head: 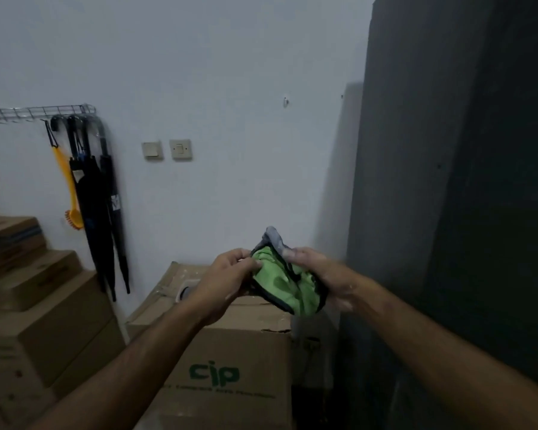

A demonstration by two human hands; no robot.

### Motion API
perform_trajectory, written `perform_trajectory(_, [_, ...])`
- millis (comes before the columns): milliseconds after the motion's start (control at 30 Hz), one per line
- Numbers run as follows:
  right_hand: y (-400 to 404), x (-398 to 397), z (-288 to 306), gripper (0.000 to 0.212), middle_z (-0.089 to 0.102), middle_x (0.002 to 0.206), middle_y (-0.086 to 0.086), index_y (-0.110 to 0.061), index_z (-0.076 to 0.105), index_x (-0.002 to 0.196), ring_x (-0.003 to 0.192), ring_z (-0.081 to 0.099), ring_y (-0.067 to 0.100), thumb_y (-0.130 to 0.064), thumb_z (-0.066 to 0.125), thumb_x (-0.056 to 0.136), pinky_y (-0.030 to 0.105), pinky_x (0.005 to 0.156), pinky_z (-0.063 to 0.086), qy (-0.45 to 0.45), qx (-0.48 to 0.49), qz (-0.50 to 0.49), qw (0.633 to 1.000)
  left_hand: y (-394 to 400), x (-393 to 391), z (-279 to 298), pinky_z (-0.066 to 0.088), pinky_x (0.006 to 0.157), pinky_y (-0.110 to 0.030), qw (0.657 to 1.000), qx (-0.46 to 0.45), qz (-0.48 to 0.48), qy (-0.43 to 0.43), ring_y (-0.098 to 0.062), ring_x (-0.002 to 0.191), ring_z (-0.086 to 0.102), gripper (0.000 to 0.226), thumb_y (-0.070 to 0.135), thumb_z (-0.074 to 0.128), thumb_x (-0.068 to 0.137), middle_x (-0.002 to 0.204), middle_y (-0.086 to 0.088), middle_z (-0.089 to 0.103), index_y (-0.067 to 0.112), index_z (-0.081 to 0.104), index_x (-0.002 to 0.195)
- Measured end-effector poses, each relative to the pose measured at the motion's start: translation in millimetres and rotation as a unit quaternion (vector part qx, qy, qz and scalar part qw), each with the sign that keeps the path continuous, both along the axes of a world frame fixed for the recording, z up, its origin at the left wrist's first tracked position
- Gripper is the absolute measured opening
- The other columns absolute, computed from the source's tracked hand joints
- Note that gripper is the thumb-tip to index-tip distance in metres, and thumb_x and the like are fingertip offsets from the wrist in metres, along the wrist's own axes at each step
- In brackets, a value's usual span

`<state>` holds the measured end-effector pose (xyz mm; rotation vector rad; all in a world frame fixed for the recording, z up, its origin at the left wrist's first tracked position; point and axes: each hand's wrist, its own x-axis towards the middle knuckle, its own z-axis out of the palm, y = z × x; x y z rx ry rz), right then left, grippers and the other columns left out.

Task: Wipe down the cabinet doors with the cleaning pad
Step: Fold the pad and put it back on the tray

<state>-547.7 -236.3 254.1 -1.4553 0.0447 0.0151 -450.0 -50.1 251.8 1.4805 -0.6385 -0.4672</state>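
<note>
Two hands meet just right of the frame's centre, both gripping a crumpled green cleaning pad [284,282] with dark edging and a grey underside that sticks up at its top. The left hand [227,279] pinches the pad's left edge between thumb and curled fingers; the right hand [319,274] has its fingers curled round the right side, though blur hides their exact lie. The pad hangs in the air above a closed cardboard box [230,352] printed "cip" in green, on whose top a roll of tape [187,291] lies; what the box holds cannot be seen. At the lower left, more cardboard boxes [38,293] are stacked in steps, all shut. The dark cabinet door [466,181] fills the right side of the frame, its near vertical edge standing just right of the hands, apart from the pad. In the upper left a wire rack [41,113] on the pale wall [215,72] carries folded black umbrellas [97,206] and a yellow brush [70,193]. Bare wall lies open between the umbrellas and the cabinet, with two switch plates [166,149] in the middle of it.
</note>
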Motion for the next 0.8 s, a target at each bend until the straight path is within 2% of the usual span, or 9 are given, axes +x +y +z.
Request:
perform_trajectory(100, [12.1,19.9,-20.4,0.026,0.074,0.087,0.012,-0.009,0.072,0.094,0.075,0.072,0.021,-0.014,0.079,0.069,0.033,0.068,0.059,0.023,-0.055,-0.093,0.994,14.6,18.6,-15.2,0.056,0.057,-0.032,0.999,0.027,0.024,0.023,-0.018,0.063,0.061,0.013,-0.007,0.048,0.099,0.073,-0.009,0.062,0.002,0.056,0.099])
perform_trajectory(167, [13.2,36.4,-31.4,0.005,0.074,0.084,0.014,-0.013,0.075,0.077,0.069,0.071,0.021,-0.008,0.076,0.077,0.030,0.063,0.057,0.028,-0.063,-0.128,0.989,23.8,35.3,-30.8,0.056,0.060,-0.034,0.998,0.035,0.026,0.048,-0.020,0.068,0.061,0.018,-0.009,0.044,0.096,0.081,-0.014,0.061,0.002,0.057,0.102])
perform_trajectory(267, [15.0,64.6,-44.4,0.013,0.078,0.086,0.002,-0.027,0.080,0.082,0.074,0.072,0.015,-0.022,0.073,0.092,0.029,0.067,0.056,0.029,-0.155,-0.155,0.975,34.0,71.5,-56.0,0.063,0.075,-0.044,0.988,0.019,-0.016,0.154,-0.034,0.094,0.069,0.025,0.007,0.047,0.099,0.112,-0.020,0.070,-0.003,0.063,0.115])
perform_trajectory(367, [19.2,96.0,-61.2,0.023,0.077,0.099,0.000,-0.036,0.078,0.086,0.092,0.068,0.015,-0.037,0.060,0.101,0.032,0.082,0.052,0.032,-0.234,-0.117,0.965,39.0,109.1,-77.9,0.055,0.103,-0.055,0.967,0.038,-0.096,0.235,-0.039,0.126,0.066,0.059,0.056,0.055,0.104,0.138,-0.019,0.068,0.008,0.068,0.136])
perform_trajectory(433, [23.3,118.9,-70.3,0.029,0.074,0.102,-0.016,-0.040,0.076,0.089,0.101,0.066,0.007,-0.050,0.054,0.102,0.024,0.083,0.050,0.042,-0.258,-0.095,0.961,38.7,131.7,-88.6,0.057,0.101,-0.048,0.963,0.070,-0.123,0.231,-0.036,0.128,0.065,0.067,0.068,0.059,0.096,0.140,-0.017,0.066,0.013,0.073,0.132])
perform_trajectory(533, [22.6,154.2,-84.8,0.039,0.075,0.096,-0.020,-0.036,0.079,0.088,0.089,0.069,-0.003,-0.057,0.049,0.102,0.013,0.072,0.051,0.076,-0.204,-0.082,0.973,38.2,168.1,-104.0,0.058,0.101,-0.046,0.962,0.105,-0.109,0.227,-0.033,0.122,0.069,0.054,0.060,0.069,0.091,0.136,-0.016,0.070,0.017,0.078,0.123])
perform_trajectory(600, [15.3,181.0,-99.2,0.039,0.078,0.095,-0.005,-0.025,0.080,0.087,0.087,0.071,0.008,-0.049,0.054,0.103,0.022,0.074,0.054,0.086,-0.192,-0.058,0.976,38.9,198.2,-114.9,0.059,0.098,-0.048,0.961,0.117,-0.098,0.230,-0.034,0.117,0.071,0.049,0.045,0.075,0.083,0.133,-0.019,0.070,0.013,0.079,0.120])
perform_trajectory(700, [5.3,224.7,-123.0,0.014,0.076,0.102,0.012,-0.020,0.078,0.095,0.094,0.070,0.022,-0.033,0.076,0.092,0.038,0.083,0.056,0.069,-0.240,-0.044,0.967,33.1,243.5,-127.2,0.060,0.090,-0.048,0.962,0.121,-0.091,0.227,-0.037,0.104,0.069,0.035,0.011,0.063,0.081,0.123,-0.021,0.072,0.007,0.074,0.114])
perform_trajectory(800, [0.5,267.8,-140.7,0.042,0.070,0.111,0.012,-0.022,0.064,0.107,0.100,0.070,0.028,-0.034,0.089,0.076,0.042,0.080,0.058,0.104,-0.279,-0.031,0.954,29.0,282.9,-140.1,0.059,0.066,-0.037,0.969,0.143,-0.044,0.197,-0.028,0.079,0.067,0.042,-0.019,0.048,0.082,0.098,-0.018,0.067,0.015,0.074,0.081])
